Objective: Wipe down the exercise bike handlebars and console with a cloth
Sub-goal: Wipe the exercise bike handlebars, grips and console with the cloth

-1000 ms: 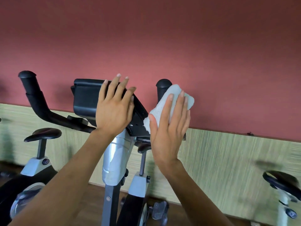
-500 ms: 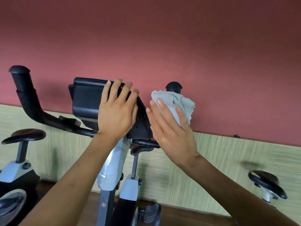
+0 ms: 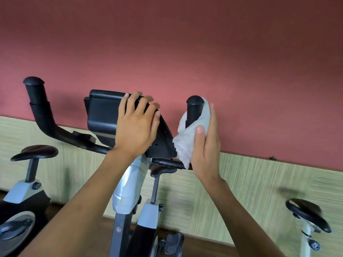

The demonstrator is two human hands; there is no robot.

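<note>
A: Nearest first. Right hand [image 3: 205, 145], forearm coming up from the lower right. What is the grip doing?

B: Curled round the cloth [image 3: 187, 143], thumb across the near face, the other fingers behind and mostly hidden. The cloth is wrapped on the upright right handlebar [image 3: 194, 112], just below its rounded cap.

A: Long axis of that bar?

B: Close to vertical, leaning slightly. It rises from a cross bar that runs in from the left under the console. So the hand sits at the bar's right side, palm turned left, and the uncovered part of the post shows just left of the wrap.

A: Then the stroke ought to run along that axis, up over the cap or down toward the bend. My judgement only.

B: Agreed. Left hand [image 3: 136, 127] next: fingers slightly bent, laid over the console [image 3: 104, 115] at its upper right corner, thumb side against its right edge. It looks like bracing; no cloth under it.

A: Farther off?

B: Left handlebar [image 3: 39, 112], well apart from both hands, bare. The right hand is plainly the nearer one for the right bar; the left bar and console look still to be reached.
</note>
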